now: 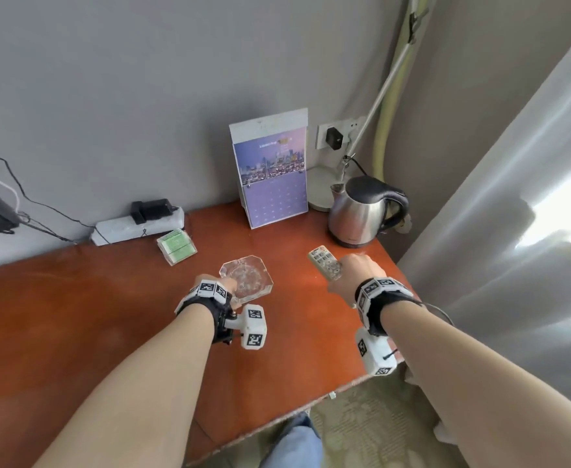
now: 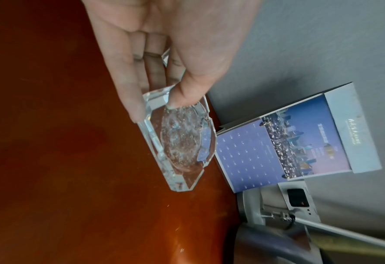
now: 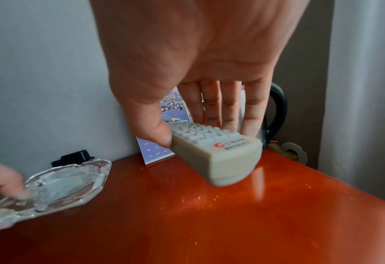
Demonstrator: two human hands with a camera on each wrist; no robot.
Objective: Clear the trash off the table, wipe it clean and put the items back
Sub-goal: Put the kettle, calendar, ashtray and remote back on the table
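Note:
A clear glass ashtray (image 1: pixel 247 275) sits mid-table on the red-brown table (image 1: pixel 108 315). My left hand (image 1: pixel 221 287) pinches its near rim, thumb on top and fingers beneath; in the left wrist view the ashtray (image 2: pixel 180 142) shows under my left hand (image 2: pixel 164 100). A cream remote control (image 1: pixel 324 263) is gripped at its near end by my right hand (image 1: pixel 355 273). In the right wrist view my right hand (image 3: pixel 200 128) holds the remote (image 3: pixel 216 151) between thumb and fingers, its near end tilted just above the tabletop. The ashtray (image 3: pixel 51 187) lies at left.
A purple desk calendar (image 1: pixel 272 173) stands at the back against the wall. A steel kettle (image 1: pixel 365 212) is at the back right, a lamp base (image 1: pixel 321 189) behind it. A green-and-clear box (image 1: pixel 177 245) and a power strip (image 1: pixel 138 224) lie back left. A curtain (image 1: pixel 513 214) hangs right.

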